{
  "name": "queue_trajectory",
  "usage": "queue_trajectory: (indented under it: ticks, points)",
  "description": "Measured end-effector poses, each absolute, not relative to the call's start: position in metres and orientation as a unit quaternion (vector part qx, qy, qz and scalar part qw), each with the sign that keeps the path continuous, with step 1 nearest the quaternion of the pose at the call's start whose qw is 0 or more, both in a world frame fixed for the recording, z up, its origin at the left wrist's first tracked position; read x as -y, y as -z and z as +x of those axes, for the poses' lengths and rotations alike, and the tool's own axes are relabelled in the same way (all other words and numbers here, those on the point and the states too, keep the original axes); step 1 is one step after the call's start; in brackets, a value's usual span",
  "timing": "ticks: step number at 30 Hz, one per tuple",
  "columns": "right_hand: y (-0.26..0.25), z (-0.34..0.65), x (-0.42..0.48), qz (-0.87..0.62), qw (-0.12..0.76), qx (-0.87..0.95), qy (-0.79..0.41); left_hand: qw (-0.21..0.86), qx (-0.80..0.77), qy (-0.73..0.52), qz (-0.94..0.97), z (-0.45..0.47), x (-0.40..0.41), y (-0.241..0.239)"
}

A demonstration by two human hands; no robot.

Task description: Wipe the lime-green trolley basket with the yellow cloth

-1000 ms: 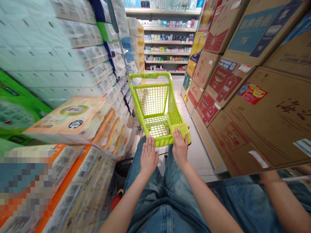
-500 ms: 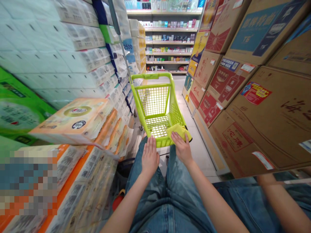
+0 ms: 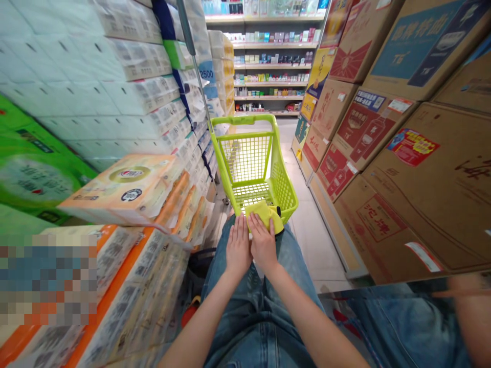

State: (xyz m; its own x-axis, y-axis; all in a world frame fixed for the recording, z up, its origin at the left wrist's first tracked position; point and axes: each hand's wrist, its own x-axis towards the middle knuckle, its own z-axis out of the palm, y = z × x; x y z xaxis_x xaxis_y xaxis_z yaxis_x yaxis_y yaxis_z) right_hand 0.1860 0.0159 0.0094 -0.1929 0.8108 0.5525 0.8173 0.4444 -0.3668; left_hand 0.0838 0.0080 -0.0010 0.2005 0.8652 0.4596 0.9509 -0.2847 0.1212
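Note:
A lime-green shopping basket (image 3: 284,186) with a grid floor and slotted walls stands in front of my knees. On its near rim, my left hand (image 3: 238,249) rests with the fingers stretched out and side by side. My right hand (image 3: 264,249) is close beside it and holds a yellow cloth (image 3: 264,210) against the same rim. The cloth has a dark edge, drapes over the rim and hides part of it. A grey-handled metal pole (image 3: 187,30) rises at the basket's far left corner.
Packs of tissue paper (image 3: 126,176) are stacked along the left. Cardboard cartons (image 3: 406,194) line the right side. Shelves of small boxed goods (image 3: 272,66) stand at the far end, past the tiled floor (image 3: 307,225). Another person's jeans (image 3: 406,327) show at the lower right.
My right hand has slid the yellow cloth left along the near rim, from the right corner towards my left hand. The left hand has stayed at the rim.

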Motion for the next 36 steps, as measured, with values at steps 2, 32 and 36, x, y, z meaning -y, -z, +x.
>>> queue_trajectory:
  ticks: [2,32,36]
  points:
    - [-0.009,0.207,-0.019,-0.506,0.337,0.794,0.014,0.085,0.589,0.224,-0.772,0.084,-0.008,0.0]
    - [-0.003,0.315,-0.043,-0.579,0.345,0.737,0.04,0.072,0.587,0.217,-0.777,0.087,-0.009,0.001]
    - [-0.004,0.316,-0.046,-0.632,0.344,0.693,0.044,0.069,0.589,0.225,-0.773,0.088,-0.009,0.001]
